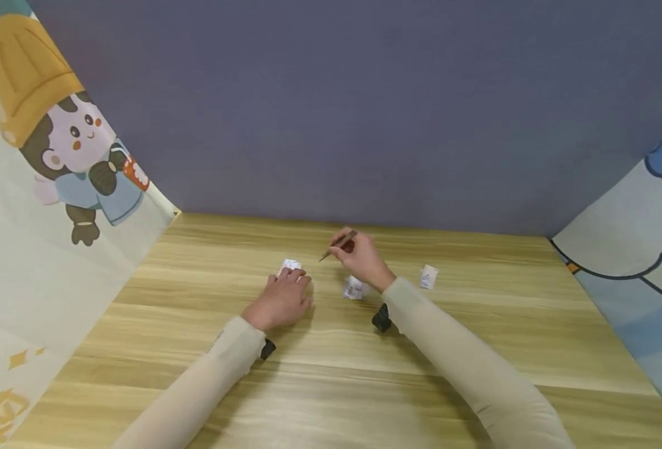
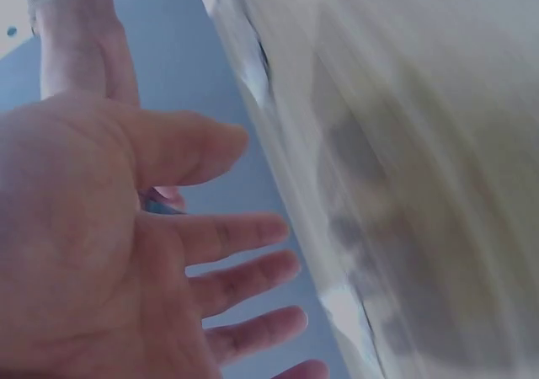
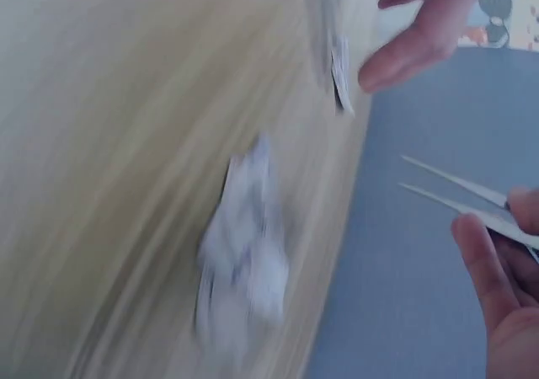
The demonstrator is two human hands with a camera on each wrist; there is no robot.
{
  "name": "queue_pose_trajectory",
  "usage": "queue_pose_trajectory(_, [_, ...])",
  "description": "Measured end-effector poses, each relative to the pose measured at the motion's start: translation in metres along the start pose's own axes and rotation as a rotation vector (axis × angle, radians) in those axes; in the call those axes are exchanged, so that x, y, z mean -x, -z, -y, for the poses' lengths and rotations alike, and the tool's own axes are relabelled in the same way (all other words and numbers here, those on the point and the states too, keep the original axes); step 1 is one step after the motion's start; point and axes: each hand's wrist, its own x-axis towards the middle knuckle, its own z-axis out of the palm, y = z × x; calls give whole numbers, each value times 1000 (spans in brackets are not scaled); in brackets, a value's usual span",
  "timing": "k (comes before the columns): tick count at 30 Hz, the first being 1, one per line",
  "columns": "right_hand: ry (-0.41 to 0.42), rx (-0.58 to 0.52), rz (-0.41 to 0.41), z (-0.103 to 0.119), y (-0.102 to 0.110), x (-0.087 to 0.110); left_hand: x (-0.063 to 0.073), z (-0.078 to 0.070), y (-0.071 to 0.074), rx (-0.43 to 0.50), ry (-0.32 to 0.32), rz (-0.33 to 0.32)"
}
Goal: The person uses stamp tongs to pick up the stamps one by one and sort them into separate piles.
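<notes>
Tweezers: dark pair [image 1: 339, 244], raised over the far half of the tabletop [image 1: 319, 399]; legs apart at the tips; long axis slants, tips toward left and near edges.
Right hand: [image 1: 364, 257] thumb and fingers pinch the tweezers.
Left hand: [image 1: 282, 298] fingers extended, nothing gripped; reaches toward the far edge.
Left papers: [image 1: 290, 264] far half, left of centre, just beyond the left fingertips; contact, can't tell.
Key relation: left papers sit just left of the tweezer tips, not touching; left hand is nearer to them than right.
Middle papers: [image 1: 353, 289] small pile on the near-edge side of the right hand.
Right paper: [image 1: 428, 276] toward the right edge, well apart from the left hand; long axis roughly far-to-near.
</notes>
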Motion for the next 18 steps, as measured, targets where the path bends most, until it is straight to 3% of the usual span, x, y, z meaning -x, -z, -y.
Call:
queue_pose_trajectory(10, [43, 99, 1, -20, 44, 29, -10, -37, -7, -5, -147, 27])
queue_pose_trajectory(18, [-33, 176, -10, -28, 61, 53, -15, -53, -17, 13, -198, 63])
